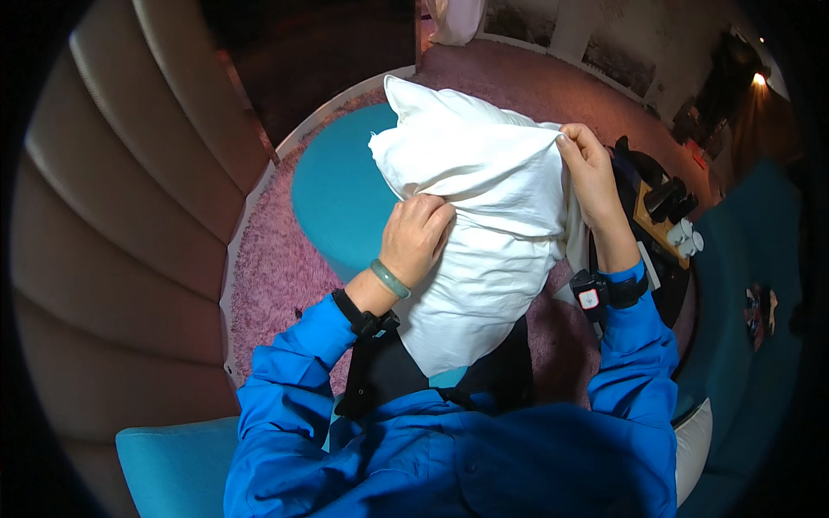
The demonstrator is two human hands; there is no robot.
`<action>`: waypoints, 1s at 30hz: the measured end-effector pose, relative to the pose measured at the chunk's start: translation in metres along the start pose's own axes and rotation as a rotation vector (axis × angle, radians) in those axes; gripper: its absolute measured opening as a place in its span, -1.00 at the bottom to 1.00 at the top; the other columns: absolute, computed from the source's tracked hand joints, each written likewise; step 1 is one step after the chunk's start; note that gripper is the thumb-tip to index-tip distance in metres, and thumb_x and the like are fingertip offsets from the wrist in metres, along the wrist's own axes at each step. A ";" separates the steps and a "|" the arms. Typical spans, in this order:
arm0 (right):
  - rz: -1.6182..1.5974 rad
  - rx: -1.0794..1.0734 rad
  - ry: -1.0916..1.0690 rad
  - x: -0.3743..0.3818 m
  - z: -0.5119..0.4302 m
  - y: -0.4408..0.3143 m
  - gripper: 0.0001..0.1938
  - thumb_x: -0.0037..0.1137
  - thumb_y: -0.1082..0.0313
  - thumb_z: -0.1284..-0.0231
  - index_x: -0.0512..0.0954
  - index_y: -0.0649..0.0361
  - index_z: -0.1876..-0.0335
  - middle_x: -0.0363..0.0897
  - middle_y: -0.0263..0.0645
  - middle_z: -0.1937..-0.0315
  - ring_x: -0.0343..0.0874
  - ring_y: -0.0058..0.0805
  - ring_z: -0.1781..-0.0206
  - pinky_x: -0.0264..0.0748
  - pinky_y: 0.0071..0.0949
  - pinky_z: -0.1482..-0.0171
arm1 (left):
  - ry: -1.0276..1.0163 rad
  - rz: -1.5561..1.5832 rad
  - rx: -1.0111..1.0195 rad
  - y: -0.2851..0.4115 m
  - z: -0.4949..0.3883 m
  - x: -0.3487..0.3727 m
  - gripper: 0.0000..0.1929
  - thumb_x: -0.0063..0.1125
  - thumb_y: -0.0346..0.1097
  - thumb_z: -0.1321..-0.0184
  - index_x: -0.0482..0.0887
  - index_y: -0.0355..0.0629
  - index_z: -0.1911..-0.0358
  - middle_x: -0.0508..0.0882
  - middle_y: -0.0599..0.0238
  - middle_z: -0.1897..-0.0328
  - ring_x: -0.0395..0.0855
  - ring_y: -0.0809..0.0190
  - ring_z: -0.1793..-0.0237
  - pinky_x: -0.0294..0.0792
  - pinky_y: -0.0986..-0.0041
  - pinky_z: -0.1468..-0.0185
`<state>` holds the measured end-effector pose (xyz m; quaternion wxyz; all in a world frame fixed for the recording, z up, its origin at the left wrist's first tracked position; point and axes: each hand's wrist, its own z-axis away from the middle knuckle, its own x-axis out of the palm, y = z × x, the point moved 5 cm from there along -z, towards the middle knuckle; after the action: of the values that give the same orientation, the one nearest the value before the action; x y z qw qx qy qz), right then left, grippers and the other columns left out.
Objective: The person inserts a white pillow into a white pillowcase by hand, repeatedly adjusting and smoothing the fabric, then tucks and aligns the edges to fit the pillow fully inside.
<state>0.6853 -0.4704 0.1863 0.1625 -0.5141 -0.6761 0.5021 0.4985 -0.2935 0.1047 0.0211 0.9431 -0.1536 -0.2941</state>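
Note:
A white pillow stands on end before me, its lower corner between my knees. Loose white cloth, seemingly a pillowcase, is bunched in folds around its upper part. My left hand grips the cloth at the left side, fingers curled into a fold. At the upper right my right hand pinches the cloth's edge between thumb and fingers. The far corner of the white bundle leans over a round teal ottoman. What lies inside the folds is hidden.
A dark round table at right carries a wooden tray with white cups and dark vessels. Beyond it curves a teal sofa with a white cushion. Padded brown wall panels rise at left above pink carpet.

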 end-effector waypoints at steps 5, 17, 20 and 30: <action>0.042 -0.013 -0.020 -0.002 0.001 0.003 -0.89 -0.02 0.30 -0.49 0.48 0.14 0.15 0.30 -0.62 0.32 0.23 -0.83 0.24 0.21 -0.75 0.13 | -0.017 -0.174 -0.005 -0.017 0.000 0.019 -0.74 0.27 -0.47 -0.04 0.55 -0.12 0.17 0.57 0.24 0.26 0.55 0.09 0.16 0.35 0.28 0.11; 0.518 -0.529 -0.271 0.082 0.075 -0.048 -0.75 0.22 0.45 -0.12 0.55 0.22 0.07 0.57 -0.12 0.08 0.53 -0.11 -0.07 0.45 -0.18 -0.10 | -0.066 0.122 -0.327 -0.025 -0.008 0.015 -0.85 0.25 -0.44 0.03 0.53 -0.15 0.39 0.57 0.16 0.51 0.57 -0.06 0.33 0.38 0.16 0.15; 0.664 -0.597 -0.209 0.098 0.075 -0.041 -0.62 0.26 0.44 -0.04 0.50 0.19 -0.03 0.52 -0.14 -0.01 0.52 -0.10 -0.12 0.46 -0.19 -0.12 | 0.076 0.105 -0.200 -0.008 -0.005 0.004 -0.81 0.30 -0.46 0.14 0.51 -0.12 0.49 0.50 0.23 0.59 0.51 0.00 0.45 0.34 0.22 0.26; 0.575 -0.532 -0.335 0.110 0.071 -0.023 -0.63 0.11 0.62 0.00 0.48 0.25 0.00 0.47 -0.05 0.01 0.56 -0.01 -0.06 0.54 -0.22 -0.08 | 0.206 0.014 -0.141 0.005 0.004 0.002 -0.79 0.26 -0.51 0.21 0.49 -0.07 0.51 0.43 0.29 0.60 0.45 0.07 0.48 0.29 0.28 0.28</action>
<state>0.5745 -0.4118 0.1421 -0.2343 -0.6173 -0.6282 0.4117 0.4962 -0.2988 0.1009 0.1053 0.9634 -0.1360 -0.2058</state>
